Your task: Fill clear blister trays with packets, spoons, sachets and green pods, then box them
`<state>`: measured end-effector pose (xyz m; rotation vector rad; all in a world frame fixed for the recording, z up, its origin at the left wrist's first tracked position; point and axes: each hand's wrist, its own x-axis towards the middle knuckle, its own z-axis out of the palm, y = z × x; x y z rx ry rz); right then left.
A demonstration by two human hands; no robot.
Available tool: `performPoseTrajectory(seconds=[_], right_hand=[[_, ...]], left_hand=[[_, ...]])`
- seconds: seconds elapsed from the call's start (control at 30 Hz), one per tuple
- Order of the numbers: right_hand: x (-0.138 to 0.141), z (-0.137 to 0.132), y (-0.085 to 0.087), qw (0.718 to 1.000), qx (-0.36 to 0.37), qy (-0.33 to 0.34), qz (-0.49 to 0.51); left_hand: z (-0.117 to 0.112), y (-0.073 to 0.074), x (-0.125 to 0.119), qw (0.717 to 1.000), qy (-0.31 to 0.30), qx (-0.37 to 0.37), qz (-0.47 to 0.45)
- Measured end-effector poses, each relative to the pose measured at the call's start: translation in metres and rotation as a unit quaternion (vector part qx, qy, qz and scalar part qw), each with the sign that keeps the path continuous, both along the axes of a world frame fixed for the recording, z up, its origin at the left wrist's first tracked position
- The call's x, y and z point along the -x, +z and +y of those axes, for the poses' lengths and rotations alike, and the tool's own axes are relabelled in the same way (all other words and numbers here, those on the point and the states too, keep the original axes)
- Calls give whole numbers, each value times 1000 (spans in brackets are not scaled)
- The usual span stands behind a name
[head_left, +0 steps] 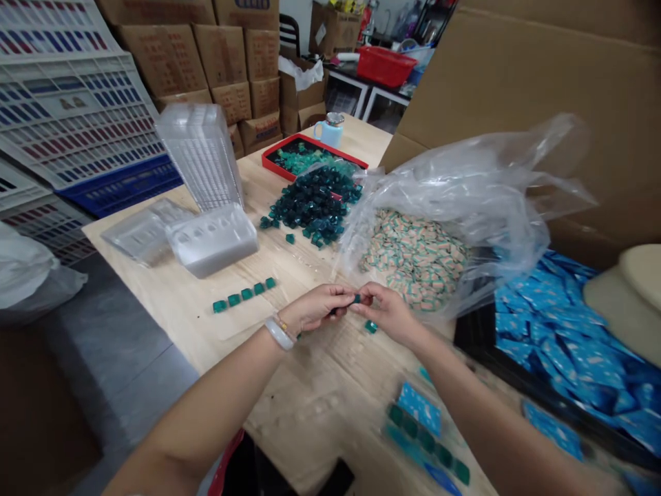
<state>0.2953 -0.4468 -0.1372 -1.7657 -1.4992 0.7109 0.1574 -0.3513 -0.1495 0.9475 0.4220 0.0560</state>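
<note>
My left hand [316,308] and my right hand [388,311] meet over the wooden table [206,303], both pinched on one small dark green cube [356,299] between the fingertips. A white bangle sits on my left wrist. Another green cube [370,326] lies just under my right hand. A short row of green cubes [244,295] lies on a clear sheet to the left. A heap of dark green cubes [315,203] lies farther back, spilling from a red tray [310,157].
A clear plastic bag [465,207] holds patterned packets. Stacked clear trays [199,158] and blister lids [211,238] stand at left. Blue sachets [562,331] fill a black tray at right. A filled clear blister pack [423,437] lies near me. Cardboard boxes and crates stand behind.
</note>
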Motion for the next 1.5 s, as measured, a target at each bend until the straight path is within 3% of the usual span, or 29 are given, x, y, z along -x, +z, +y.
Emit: performPoseTrajectory(seconds=[0.1, 0.3, 0.5, 0.7, 0.87, 1.17, 1.33, 1.5], right_hand=[[1, -14, 2, 999, 9, -39, -9], [5, -35, 4, 994, 32, -25, 105], [12, -52, 1, 995, 50, -48, 78], [21, -66, -1, 977, 56, -44, 199], [36, -86, -12, 954, 64, -61, 288], [55, -114, -23, 992, -41, -107, 48], [54, -116, -29, 992, -31, -122, -25], [42, -94, -41, 971, 28, -194, -134]], left_hand=[[-12, 2, 2, 1000, 3, 6, -5], [-31, 6, 4, 991, -1, 134, 7], [-46, 3, 6, 993, -33, 111, 21], [-57, 6, 17, 986, -58, 156, 14], [-77, 0, 27, 988, -34, 153, 14], [-109, -12, 23, 982, 72, 163, 58], [-110, -14, 21, 979, 45, 187, 70], [-98, -11, 17, 974, 169, 119, 91]])
